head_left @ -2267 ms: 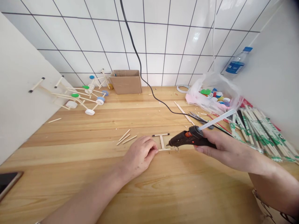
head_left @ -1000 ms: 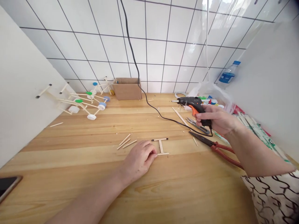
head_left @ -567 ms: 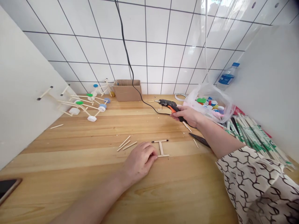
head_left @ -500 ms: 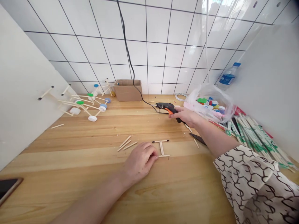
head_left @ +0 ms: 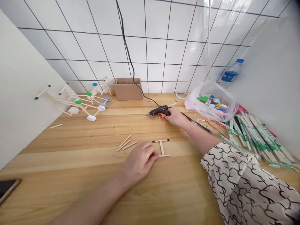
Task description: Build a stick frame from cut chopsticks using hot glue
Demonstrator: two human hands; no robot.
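My left hand (head_left: 142, 161) rests on the table with its fingers closed on the near left end of an I-shaped frame of wooden sticks (head_left: 162, 148). The frame lies flat; its far crossbar has dark ends. Further back, my right hand (head_left: 175, 117) is wrapped round the grip of a black hot glue gun (head_left: 159, 110) with an orange trigger. Its nozzle points left, and it is at or just above the tabletop. Several loose wooden sticks (head_left: 124, 143) lie left of my left hand.
Stick models with bottle-cap wheels (head_left: 91, 117) stand at the back left. A cardboard box (head_left: 127, 90), a tape roll (head_left: 182, 95) and a bag of caps (head_left: 194, 103) line the wall. Packaged sticks (head_left: 262, 137), a bottle (head_left: 232, 75), a dark slim tool (head_left: 202, 126) and a phone (head_left: 8, 189) surround the workspace.
My right hand has moved left with the glue gun and lowered it slightly toward the table. The left hand and the stick frame have stayed in place.
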